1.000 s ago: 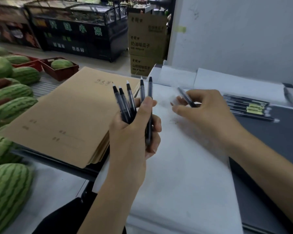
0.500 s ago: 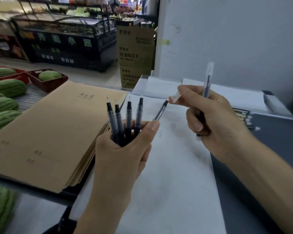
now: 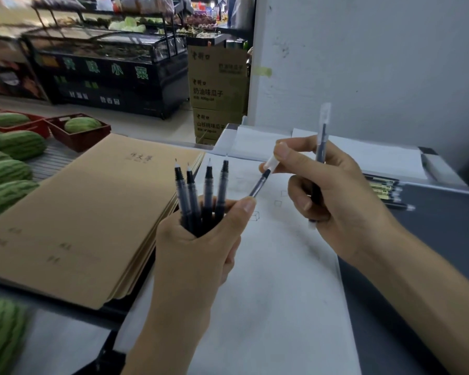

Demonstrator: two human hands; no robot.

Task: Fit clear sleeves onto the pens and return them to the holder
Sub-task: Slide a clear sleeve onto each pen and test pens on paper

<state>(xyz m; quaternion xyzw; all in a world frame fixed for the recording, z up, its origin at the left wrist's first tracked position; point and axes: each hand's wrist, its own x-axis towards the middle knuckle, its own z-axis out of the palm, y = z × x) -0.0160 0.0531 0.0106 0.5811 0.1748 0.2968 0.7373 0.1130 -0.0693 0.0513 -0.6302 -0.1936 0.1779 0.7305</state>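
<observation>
My left hand [image 3: 201, 247] grips a bunch of several dark pens [image 3: 201, 193] upright, tips up and bare. One more pen [image 3: 258, 185] leans out to the right under my left thumb. My right hand [image 3: 333, 196] pinches a clear sleeve [image 3: 271, 162] between thumb and forefinger, and the sleeve sits over the tip of that leaning pen. In the same hand, curled fingers hold a capped pen [image 3: 320, 147] upright. Several more pens [image 3: 385, 190] lie flat on the dark surface at the right. No holder is in sight.
A white sheet [image 3: 268, 307] with small sketches lies under my hands. A stack of brown notebooks [image 3: 79, 217] sits to the left. Watermelons [image 3: 8, 171] fill the far left. White boxes [image 3: 363, 152] stand against the wall behind.
My right hand lifted from the table with a capped pen and a clear sleeve, then brought the sleeve onto the tip of the pen leaning from my left hand.
</observation>
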